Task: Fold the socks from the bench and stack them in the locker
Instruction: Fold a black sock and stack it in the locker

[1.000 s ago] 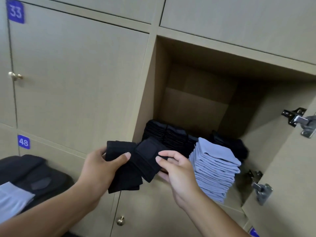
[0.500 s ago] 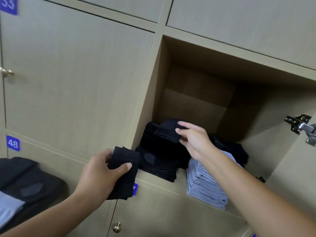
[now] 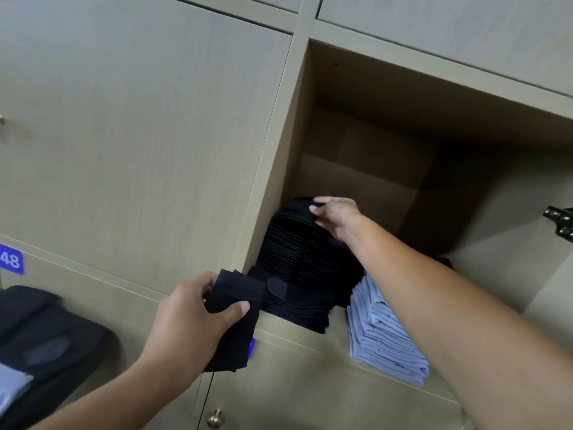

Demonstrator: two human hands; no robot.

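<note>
The right hand (image 3: pixel 336 217) has gone deeper into the locker (image 3: pixel 366 144) and now pinches a black sock on top of the black stack (image 3: pixel 297 262). Blue socks (image 3: pixel 384 339) sit beside it. The left hand (image 3: pixel 189 324) grips another folded sock (image 3: pixel 235 318) outside.

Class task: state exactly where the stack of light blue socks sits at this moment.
In the head view, the stack of light blue socks sits at the front edge of the open locker, right of the black sock stacks, partly under the right forearm.
</note>
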